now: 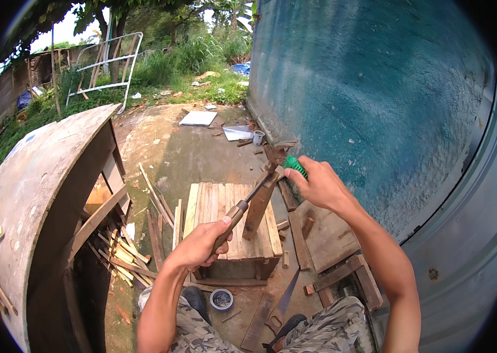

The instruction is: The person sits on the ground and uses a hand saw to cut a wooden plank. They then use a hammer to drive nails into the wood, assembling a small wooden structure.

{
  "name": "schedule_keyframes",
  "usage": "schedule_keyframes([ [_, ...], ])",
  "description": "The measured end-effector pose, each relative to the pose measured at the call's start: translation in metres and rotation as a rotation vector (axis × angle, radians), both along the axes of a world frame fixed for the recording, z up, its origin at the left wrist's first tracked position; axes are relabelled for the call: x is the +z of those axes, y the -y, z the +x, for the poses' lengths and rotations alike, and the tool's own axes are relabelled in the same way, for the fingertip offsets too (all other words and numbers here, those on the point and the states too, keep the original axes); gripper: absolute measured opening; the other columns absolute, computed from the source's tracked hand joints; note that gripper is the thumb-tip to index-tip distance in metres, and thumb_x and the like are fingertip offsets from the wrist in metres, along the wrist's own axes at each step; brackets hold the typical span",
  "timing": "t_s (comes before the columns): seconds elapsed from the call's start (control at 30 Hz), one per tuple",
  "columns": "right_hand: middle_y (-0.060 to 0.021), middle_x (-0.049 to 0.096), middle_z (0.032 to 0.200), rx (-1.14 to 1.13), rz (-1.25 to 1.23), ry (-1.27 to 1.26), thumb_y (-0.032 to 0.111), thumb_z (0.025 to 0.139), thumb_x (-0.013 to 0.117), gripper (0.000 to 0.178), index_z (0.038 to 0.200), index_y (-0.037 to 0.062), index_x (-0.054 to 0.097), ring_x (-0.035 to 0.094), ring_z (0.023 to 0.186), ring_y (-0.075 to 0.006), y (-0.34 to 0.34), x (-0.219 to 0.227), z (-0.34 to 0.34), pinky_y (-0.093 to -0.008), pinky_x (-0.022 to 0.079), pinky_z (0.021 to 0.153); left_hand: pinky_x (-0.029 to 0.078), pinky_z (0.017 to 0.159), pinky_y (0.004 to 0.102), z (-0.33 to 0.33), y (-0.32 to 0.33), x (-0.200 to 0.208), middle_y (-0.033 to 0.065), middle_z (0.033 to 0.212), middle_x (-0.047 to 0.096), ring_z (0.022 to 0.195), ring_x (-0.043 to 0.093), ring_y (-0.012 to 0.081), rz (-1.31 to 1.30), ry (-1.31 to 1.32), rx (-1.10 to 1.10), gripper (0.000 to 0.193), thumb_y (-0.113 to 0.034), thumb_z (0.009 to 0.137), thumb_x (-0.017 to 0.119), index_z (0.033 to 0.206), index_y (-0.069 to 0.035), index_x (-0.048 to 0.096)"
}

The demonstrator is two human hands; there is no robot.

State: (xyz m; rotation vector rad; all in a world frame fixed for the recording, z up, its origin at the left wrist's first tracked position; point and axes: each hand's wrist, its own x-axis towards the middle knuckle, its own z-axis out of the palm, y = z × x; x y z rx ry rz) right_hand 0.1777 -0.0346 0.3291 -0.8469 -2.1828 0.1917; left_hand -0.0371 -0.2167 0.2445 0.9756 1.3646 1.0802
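My left hand (pixel 201 244) is wrapped round the brown grip of a long tool (pixel 238 212) with a thin dark metal shaft. The shaft slants up and right to the top of a brown wooden board (pixel 259 207), which stands tilted over a slatted wooden box (pixel 219 203). My right hand (pixel 322 185) is closed on a bright green object (pixel 296 166) beside the board's upper end. What kind of thing it is, I cannot make out. Close beyond it is a rusty-brown, jagged piece (pixel 280 152). The tool's far tip is partly hidden.
A handsaw (pixel 283 303) lies by my feet, near a round tub (pixel 221 299) with dark contents. Wooden offcuts (pixel 122 256) pile up at left beside a large curved panel (pixel 31 170). Boards (pixel 325 235) lie at right, below the blue wall (pixel 366 106) and metal sheet (pixel 466 265).
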Motion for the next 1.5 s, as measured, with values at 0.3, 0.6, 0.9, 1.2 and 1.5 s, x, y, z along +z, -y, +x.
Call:
schedule_keyframes([
  [0.3, -0.017, 0.06, 0.065, 0.073, -0.066, -0.233, 0.037, 0.1, 0.063, 0.04, 0.089, -0.0006, 0.059, 0.056, 0.056, -0.0297, -0.005, 0.014, 0.013, -0.042, 0.044, 0.057, 0.028, 0.038, 0.0229, -0.003, -0.001, -0.001, -0.0038, 0.06, 0.047, 0.042, 0.036, 0.0061, -0.013, -0.011, 0.007, 0.051, -0.057, 0.103, 0.044, 0.091, -0.009, 0.055],
  [0.6, -0.004, 0.054, 0.061, 0.121, -0.221, -0.395, 0.035, 0.097, 0.065, 0.032, 0.091, 0.0037, 0.06, 0.062, 0.056, -0.0136, -0.01, 0.036, 0.017, -0.034, 0.047, 0.05, 0.03, 0.04, 0.0246, -0.007, -0.003, 0.001, -0.0028, 0.062, 0.046, 0.044, 0.036, 0.007, -0.011, 0.006, -0.041, 0.053, -0.057, 0.103, 0.046, 0.09, -0.007, 0.055],
  [0.9, -0.0046, 0.055, 0.064, -0.003, -0.38, 0.078, 0.033, 0.102, 0.06, 0.033, 0.086, 0.0044, 0.054, 0.056, 0.047, -0.0119, 0.01, 0.014, 0.018, -0.0322, 0.045, 0.043, 0.028, 0.039, 0.0247, -0.007, -0.003, 0.002, -0.003, 0.062, 0.046, 0.043, 0.036, 0.0064, -0.009, -0.041, -0.073, 0.055, -0.06, 0.102, 0.045, 0.082, -0.009, 0.054],
  [1.2, -0.0123, 0.058, 0.068, -0.1, -0.119, 0.258, 0.036, 0.099, 0.061, 0.036, 0.09, 0.0016, 0.057, 0.059, 0.058, -0.0234, 0.005, 0.004, 0.023, -0.0418, 0.046, 0.057, 0.027, 0.038, 0.0247, -0.008, -0.004, -0.004, -0.0027, 0.061, 0.047, 0.042, 0.034, 0.0061, -0.009, -0.029, -0.088, 0.056, -0.061, 0.102, 0.046, 0.081, -0.009, 0.053],
  [1.5, -0.002, 0.053, 0.065, 0.085, -0.17, -0.405, 0.036, 0.104, 0.056, 0.033, 0.095, 0.0047, 0.056, 0.049, 0.046, -0.0083, 0.006, 0.058, 0.037, -0.0284, 0.041, 0.042, 0.026, 0.038, 0.0248, -0.011, -0.005, 0.0, -0.0026, 0.06, 0.046, 0.042, 0.034, 0.0062, -0.022, -0.002, -0.114, 0.056, -0.06, 0.101, 0.047, 0.079, -0.009, 0.054],
])
